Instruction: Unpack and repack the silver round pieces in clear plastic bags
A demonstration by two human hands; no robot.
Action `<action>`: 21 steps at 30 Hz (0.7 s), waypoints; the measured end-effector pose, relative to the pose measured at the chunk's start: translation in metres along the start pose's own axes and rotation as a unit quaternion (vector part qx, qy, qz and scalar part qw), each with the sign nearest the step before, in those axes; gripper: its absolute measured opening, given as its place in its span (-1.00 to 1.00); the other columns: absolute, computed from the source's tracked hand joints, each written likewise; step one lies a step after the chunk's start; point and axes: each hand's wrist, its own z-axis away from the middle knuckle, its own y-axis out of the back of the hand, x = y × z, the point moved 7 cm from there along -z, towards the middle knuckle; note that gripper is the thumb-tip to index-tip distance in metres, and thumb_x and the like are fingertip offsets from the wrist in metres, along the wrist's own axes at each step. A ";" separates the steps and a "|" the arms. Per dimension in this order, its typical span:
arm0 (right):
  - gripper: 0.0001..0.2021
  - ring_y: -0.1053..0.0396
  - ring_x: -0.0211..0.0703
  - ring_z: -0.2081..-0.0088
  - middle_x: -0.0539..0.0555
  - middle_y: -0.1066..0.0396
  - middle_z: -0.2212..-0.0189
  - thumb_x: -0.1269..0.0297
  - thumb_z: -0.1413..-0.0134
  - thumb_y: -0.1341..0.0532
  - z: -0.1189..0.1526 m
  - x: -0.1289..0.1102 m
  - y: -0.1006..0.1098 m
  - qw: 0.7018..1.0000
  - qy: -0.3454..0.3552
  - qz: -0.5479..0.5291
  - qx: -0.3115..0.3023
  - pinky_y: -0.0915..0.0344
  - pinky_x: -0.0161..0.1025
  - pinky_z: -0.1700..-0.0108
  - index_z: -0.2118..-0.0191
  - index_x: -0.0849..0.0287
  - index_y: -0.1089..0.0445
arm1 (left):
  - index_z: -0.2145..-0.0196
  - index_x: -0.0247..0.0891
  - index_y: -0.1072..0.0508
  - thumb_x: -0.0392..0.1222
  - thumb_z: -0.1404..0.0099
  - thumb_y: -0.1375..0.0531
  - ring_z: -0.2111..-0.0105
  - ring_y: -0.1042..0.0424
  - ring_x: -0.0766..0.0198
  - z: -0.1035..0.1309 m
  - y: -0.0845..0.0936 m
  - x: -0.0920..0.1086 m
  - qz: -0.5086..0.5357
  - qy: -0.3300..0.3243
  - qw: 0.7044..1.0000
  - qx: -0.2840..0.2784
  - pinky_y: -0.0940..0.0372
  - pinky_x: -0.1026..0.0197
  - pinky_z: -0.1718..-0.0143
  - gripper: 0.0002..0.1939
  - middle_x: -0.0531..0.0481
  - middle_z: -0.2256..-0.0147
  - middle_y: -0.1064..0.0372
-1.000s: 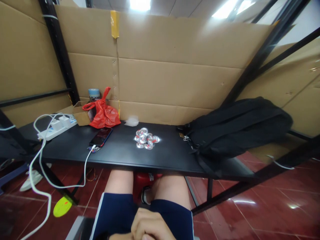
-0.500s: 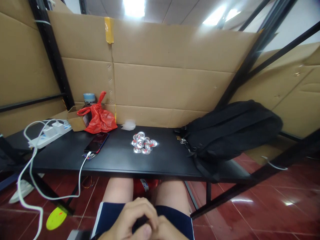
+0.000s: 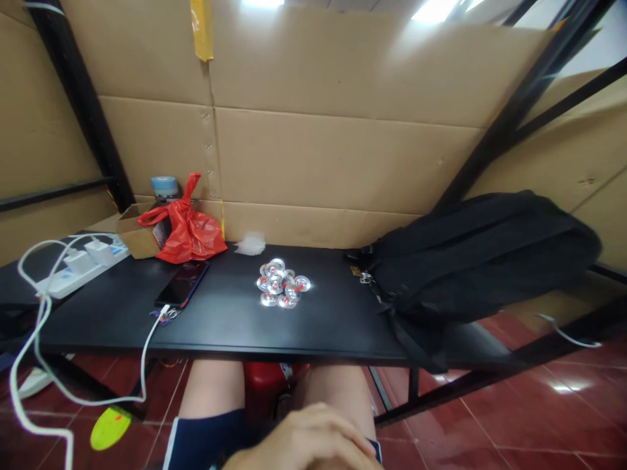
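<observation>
Low in the view, over my lap, my left hand (image 3: 306, 438) lies closed across my right hand (image 3: 337, 459), its fingers pressed together. No object shows in it. The fingers of my right hand are mostly hidden beneath. Beyond the hands, a small heap of shiny clear discs with red parts (image 3: 281, 284) sits on the black table (image 3: 235, 326); neither hand touches it. A phone (image 3: 182, 284) with a white cable lies to the left of the heap.
A red plastic bag (image 3: 193, 232), a small cardboard box (image 3: 134, 232) and a blue-lidded container (image 3: 165, 186) stand at the back left. A power strip (image 3: 73, 274) is further left. A black backpack (image 3: 480, 254) fills the right side. Cardboard panels (image 3: 318, 156) rise behind.
The camera has tilted down, so the back panel looks higher. My hands have shifted right and lower in the view, and my left hand now covers more of my right hand.
</observation>
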 end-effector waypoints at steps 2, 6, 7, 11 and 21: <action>-0.78 -0.28 -0.25 0.61 -0.04 -0.38 0.62 0.06 0.04 -0.39 -0.037 -0.001 -0.019 0.984 0.064 0.003 -0.163 -0.21 -0.30 0.66 0.40 0.10 -0.48 | 0.13 -0.21 -0.48 0.07 -0.41 -0.05 0.11 -0.44 0.14 -0.014 0.049 0.025 -0.071 -0.003 0.993 0.093 -0.32 0.14 0.02 -0.65 -0.19 0.13 -0.47; -0.82 -0.45 -0.19 0.30 0.06 -0.53 0.28 0.22 -0.20 -0.19 -0.116 0.027 -0.010 0.962 0.010 0.116 -0.245 -0.37 -0.26 0.22 0.23 0.18 -0.48 | 0.15 -0.24 -0.45 -0.18 -0.39 -0.10 0.14 -0.42 0.17 -0.040 0.144 0.041 -0.244 0.004 0.945 0.216 -0.31 0.14 0.05 -0.83 -0.13 0.17 -0.44; -0.83 -0.44 -0.18 0.27 0.08 -0.52 0.26 0.28 -0.23 -0.15 -0.134 0.040 0.003 0.960 -0.019 0.176 -0.218 -0.35 -0.24 0.17 0.20 0.19 -0.47 | 0.17 -0.25 -0.45 -0.20 -0.38 -0.11 0.17 -0.42 0.19 -0.045 0.165 0.039 -0.277 0.002 0.929 0.245 -0.31 0.16 0.08 -0.85 -0.11 0.19 -0.44; -0.80 -0.42 -0.10 0.19 0.15 -0.45 0.17 0.34 -0.15 -0.22 -0.178 0.087 0.046 0.925 -0.083 0.336 -0.156 -0.28 -0.23 0.14 0.11 0.17 -0.47 | 0.27 -0.26 -0.43 -0.24 -0.37 -0.09 0.28 -0.40 0.25 -0.069 0.233 0.029 -0.391 -0.026 0.858 0.333 -0.30 0.20 0.18 -0.87 -0.04 0.31 -0.42; -0.89 -0.39 -0.19 0.40 0.04 -0.52 0.36 0.32 -0.12 -0.23 -0.194 0.110 0.049 0.928 -0.108 0.249 -0.255 -0.23 -0.31 0.31 0.28 0.14 -0.53 | 0.34 -0.26 -0.42 -0.38 -0.27 -0.08 0.40 -0.37 0.30 -0.107 0.288 -0.051 -0.437 0.022 0.874 0.210 -0.25 0.26 0.29 -0.87 0.02 0.41 -0.41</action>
